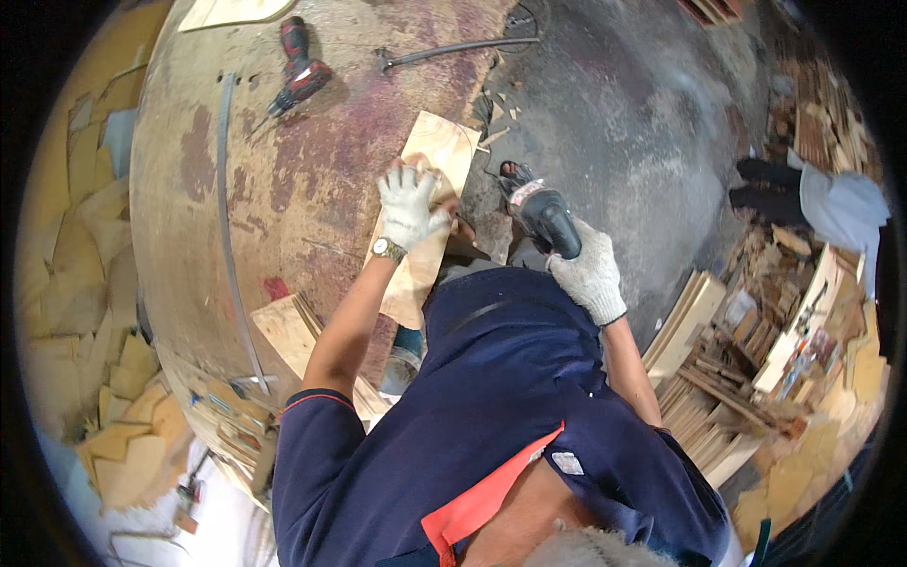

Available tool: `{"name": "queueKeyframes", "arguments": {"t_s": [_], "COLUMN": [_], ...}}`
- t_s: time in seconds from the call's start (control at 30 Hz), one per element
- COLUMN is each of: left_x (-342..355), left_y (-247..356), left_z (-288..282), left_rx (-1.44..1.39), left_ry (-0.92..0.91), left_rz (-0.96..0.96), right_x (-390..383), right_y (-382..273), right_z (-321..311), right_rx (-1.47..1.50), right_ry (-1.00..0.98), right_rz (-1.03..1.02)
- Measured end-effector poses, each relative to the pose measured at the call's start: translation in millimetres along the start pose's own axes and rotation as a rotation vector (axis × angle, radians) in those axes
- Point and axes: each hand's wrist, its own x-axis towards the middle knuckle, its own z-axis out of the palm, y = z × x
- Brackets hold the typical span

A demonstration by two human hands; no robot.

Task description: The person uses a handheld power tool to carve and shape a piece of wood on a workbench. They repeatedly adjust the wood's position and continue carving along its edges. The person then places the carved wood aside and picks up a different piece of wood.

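Note:
My left hand [408,206], in a white knit glove with a watch at the wrist, lies flat with fingers spread on a long pale wooden board [450,144]. The board rests at the right edge of the worn worktable [302,198], angled away from me. Against it, the left hand's fingertips sit on a darker patch of wood. My right hand [588,272], also gloved, is closed round the dark handle of a handheld power tool [551,223]. The tool is apart from the board, to its right; its front end is pale and reddish, and its exact kind is unclear.
A red and black cordless drill [302,74] lies on the far table beside a long metal strip [225,180]. A dark bar clamp or similar tool [453,49] reaches past the table edge. Wood offcuts [727,378] pile at right; thin sheets [85,255] at left. Another person [831,203] is far right.

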Motion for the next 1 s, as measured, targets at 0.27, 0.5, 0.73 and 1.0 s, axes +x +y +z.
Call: {"name": "queueKeyframes", "arguments": {"t_s": [0.27, 0.5, 0.73, 1.0], "left_x": [83, 79, 79, 80], "left_y": [-21, -18, -20, -18], "left_z": [32, 44, 42, 37], "left_rx": [0.074, -0.022, 0.001, -0.057], "left_ry": [0.322, 0.268, 0.275, 0.275], "left_rz": [-0.148, -0.131, -0.089, -0.093], "right_x": [-7, 1, -1, -1], "right_y": [-42, -54, -70, -78], "right_z": [74, 119, 136, 135], "right_rx": [0.259, 0.556, 0.609, 0.513], "right_ry": [0.203, 0.231, 0.282, 0.333], "right_rz": [0.283, 0.352, 0.416, 0.360]}}
